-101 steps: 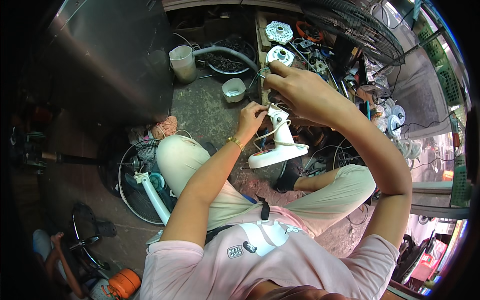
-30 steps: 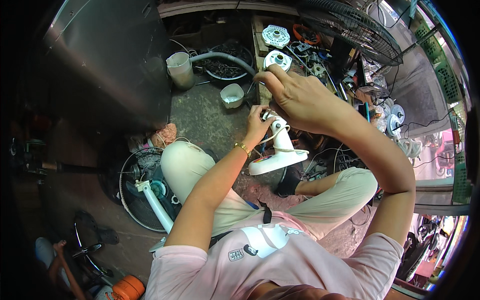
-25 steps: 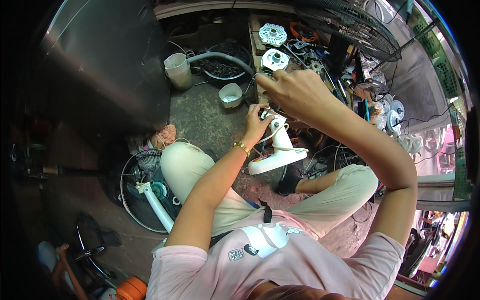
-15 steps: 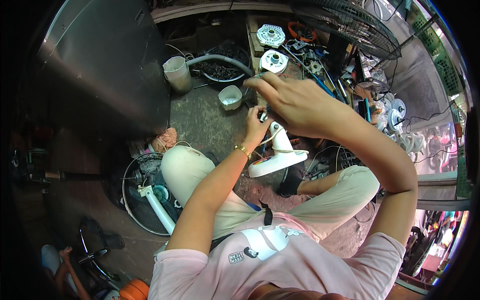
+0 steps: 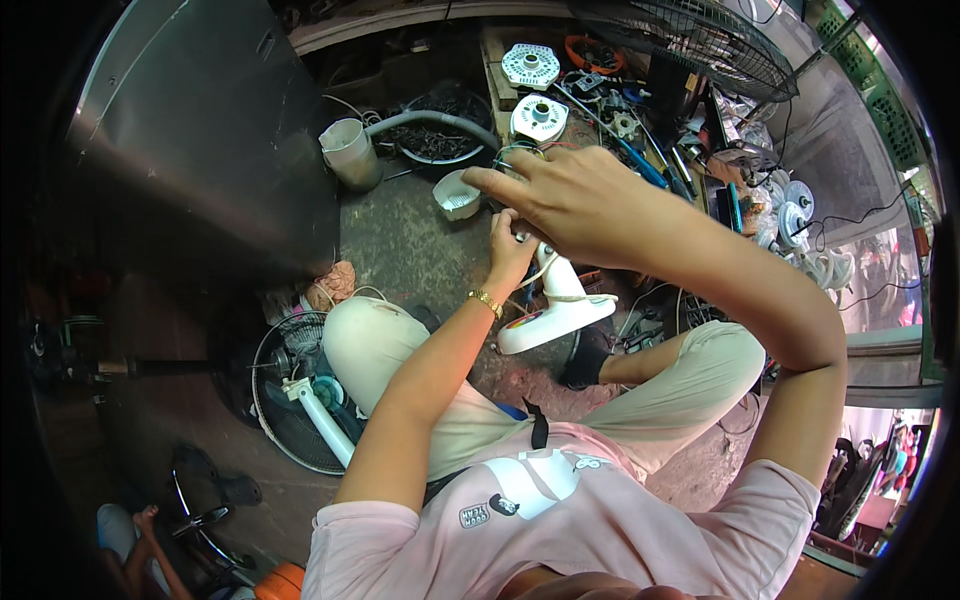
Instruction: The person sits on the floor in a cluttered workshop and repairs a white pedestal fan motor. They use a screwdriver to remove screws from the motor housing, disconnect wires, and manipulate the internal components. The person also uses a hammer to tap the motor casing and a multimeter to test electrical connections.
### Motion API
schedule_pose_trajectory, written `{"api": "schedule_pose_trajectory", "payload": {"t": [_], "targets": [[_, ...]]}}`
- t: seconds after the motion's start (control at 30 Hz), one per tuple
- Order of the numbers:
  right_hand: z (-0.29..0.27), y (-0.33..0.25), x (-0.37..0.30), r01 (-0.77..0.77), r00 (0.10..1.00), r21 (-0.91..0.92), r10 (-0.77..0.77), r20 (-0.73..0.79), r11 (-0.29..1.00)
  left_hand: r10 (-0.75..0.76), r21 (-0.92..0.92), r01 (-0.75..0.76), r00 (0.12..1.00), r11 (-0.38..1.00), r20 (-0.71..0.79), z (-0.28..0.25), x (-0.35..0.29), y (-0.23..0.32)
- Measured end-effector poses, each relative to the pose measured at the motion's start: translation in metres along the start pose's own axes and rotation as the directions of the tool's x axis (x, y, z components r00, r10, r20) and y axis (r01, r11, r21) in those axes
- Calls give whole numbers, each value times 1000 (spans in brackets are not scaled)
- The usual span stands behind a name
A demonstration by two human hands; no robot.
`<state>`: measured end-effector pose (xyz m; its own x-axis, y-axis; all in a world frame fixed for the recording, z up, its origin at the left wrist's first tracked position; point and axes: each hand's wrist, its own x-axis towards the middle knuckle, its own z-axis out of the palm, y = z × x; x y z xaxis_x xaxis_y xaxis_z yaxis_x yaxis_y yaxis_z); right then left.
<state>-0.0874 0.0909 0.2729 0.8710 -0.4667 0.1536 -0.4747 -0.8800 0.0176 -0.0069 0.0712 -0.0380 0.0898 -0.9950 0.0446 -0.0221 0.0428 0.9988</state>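
Note:
A white fan stand (image 5: 558,318) with a cord looped around its neck stands between my legs. My left hand (image 5: 508,247) is at the top of the neck, its fingers bent around a small part that I cannot make out. Just above and to the right, my right hand (image 5: 565,198) arches over the same spot, index finger bent and pointing left. Its other fingertips and whatever they grip are hidden beneath the hand. Thin coloured wires (image 5: 515,150) show beyond its knuckles. A small whitish plastic cup-like cover (image 5: 458,196) sits on the floor left of both hands.
Two white vented motor covers (image 5: 531,66) lie beyond my hands, beside scattered tools. A pale jug (image 5: 350,153) and a basin of dark scraps (image 5: 440,135) stand far left. A caged fan (image 5: 305,395) lies by my left knee. Another person's limbs (image 5: 148,545) show lower left.
My right hand has shifted slightly left and down, covering more of the part at the neck's top. My left hand has barely moved. The view has tilted slightly.

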Motion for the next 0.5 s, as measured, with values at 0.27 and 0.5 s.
{"api": "schedule_pose_trajectory", "payload": {"t": [0.27, 0.5], "targets": [[5, -12, 0, 25, 998, -85, -20, 64, 996, 63, -50, -66, 997, 997, -50, 2, -2, 8], [-1, -13, 9, -123, 979, -187, 149, 136, 975, -23, 1, 23, 1000, 1000, 2, -1, 0, 3]]}}
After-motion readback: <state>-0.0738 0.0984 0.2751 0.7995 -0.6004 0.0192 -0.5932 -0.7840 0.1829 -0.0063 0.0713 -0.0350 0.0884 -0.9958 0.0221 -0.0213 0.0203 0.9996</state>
